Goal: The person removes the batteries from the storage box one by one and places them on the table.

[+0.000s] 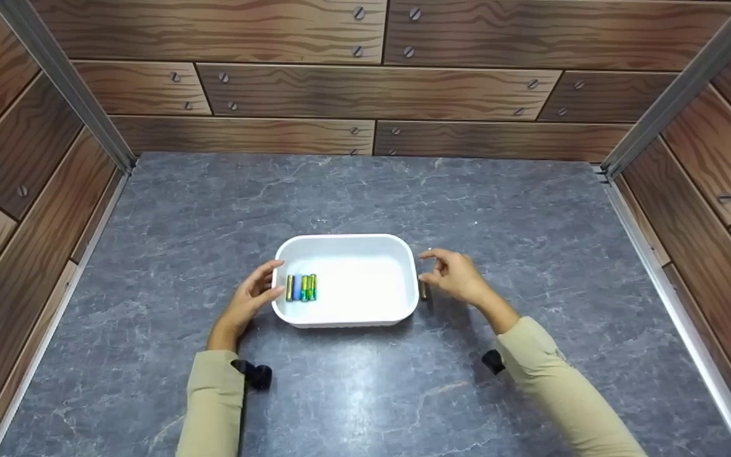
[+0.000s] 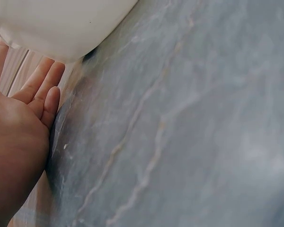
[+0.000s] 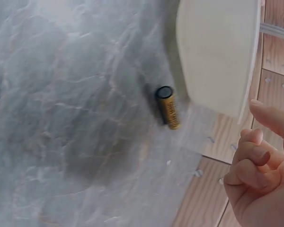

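A white rectangular tray (image 1: 346, 320) with rounded corners stands on the grey marbled table. Inside, against its left end, several AA-type batteries (image 1: 302, 287) lie side by side, gold-and-black, blue, and green-and-yellow. My left hand (image 1: 248, 301) is at the tray's left end, thumb and forefinger tips at the rim; in the left wrist view its fingers (image 2: 48, 78) reach out straight against the outer wall. Past the right rim, my right hand (image 1: 457, 276) holds nothing, thumb and forefinger apart. Below it a gold-and-black battery (image 3: 168, 108) lies on the table close beside the tray.
Wood-plank-patterned panels (image 1: 315, 92) wall the back and both sides of the table (image 1: 353, 393). Metal rails (image 1: 670, 292) run along the side edges. Black wrist-camera mounts (image 1: 254, 374) sit at both sleeve cuffs, low over the table.
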Motion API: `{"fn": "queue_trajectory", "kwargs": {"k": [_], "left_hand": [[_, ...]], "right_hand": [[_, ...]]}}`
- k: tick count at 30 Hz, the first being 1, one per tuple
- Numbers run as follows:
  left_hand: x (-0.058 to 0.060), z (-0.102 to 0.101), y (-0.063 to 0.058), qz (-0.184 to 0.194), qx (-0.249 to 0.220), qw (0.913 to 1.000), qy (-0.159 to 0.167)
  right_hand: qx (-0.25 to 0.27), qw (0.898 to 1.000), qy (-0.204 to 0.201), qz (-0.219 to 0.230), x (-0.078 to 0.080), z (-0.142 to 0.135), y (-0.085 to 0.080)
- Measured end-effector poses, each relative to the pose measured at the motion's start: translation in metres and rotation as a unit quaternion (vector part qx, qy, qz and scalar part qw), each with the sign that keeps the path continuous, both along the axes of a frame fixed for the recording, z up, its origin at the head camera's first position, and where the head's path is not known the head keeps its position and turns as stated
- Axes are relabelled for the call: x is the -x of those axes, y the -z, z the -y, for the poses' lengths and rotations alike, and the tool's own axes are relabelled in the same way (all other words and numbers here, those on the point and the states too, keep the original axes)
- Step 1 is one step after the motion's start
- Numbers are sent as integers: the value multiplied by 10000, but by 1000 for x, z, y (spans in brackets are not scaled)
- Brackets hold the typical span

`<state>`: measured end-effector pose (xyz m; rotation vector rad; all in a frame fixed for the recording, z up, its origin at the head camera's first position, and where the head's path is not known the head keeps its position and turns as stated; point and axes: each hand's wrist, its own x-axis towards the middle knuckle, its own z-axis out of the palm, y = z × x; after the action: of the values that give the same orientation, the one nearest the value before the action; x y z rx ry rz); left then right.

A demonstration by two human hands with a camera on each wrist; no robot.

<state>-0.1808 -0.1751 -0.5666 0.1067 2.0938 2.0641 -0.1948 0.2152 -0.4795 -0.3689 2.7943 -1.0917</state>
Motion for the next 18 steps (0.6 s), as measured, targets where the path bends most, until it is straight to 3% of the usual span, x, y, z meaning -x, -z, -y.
{"fn": "queue_trajectory", "kwargs": {"k": [8, 18], "left_hand": [[0, 1, 0, 45, -77, 10000, -3], [0, 1, 0, 42, -32, 10000, 19]], "right_hand": [[93, 9999, -101, -65, -4, 10, -6], [387, 9977, -538, -142, -8, 30, -2]]}}
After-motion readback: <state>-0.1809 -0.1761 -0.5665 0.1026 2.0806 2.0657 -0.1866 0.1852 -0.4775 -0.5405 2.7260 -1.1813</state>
